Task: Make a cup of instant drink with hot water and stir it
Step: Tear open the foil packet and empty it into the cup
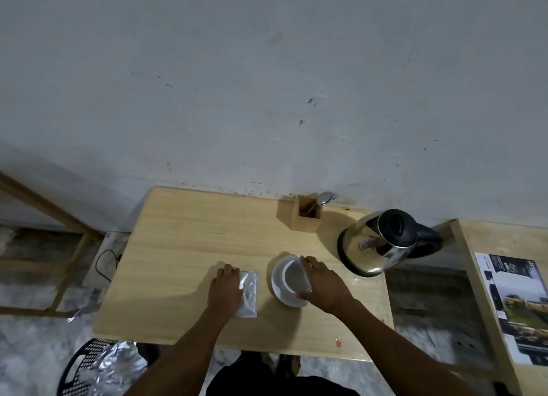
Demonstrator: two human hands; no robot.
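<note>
**Both hands down on the table: one on the sachet, one around the cup**

The left hand [226,289] lies flat, fingers stretched out and uncurled, pressing on the left edge of a silvery foil sachet [248,294]; the rest of the sachet sticks out to the right of those fingers, flat on the wooden table [184,247]. The right hand [321,281] is wrapped around the right side of a white cup [292,275], fingers curled over its far rim and thumb at the near side. The cup stands on a white saucer [278,289], just right of the sachet.

Beyond the right hand's fingers and off to the right stands a steel electric kettle [382,241] with a black lid and handle, lid down. Straight beyond the cup, against the wall, a wooden holder [302,217] carries a spoon [323,198]. Below the table's near-left corner sits a black basket [86,366] with crumpled foil [115,363] in it.
</note>
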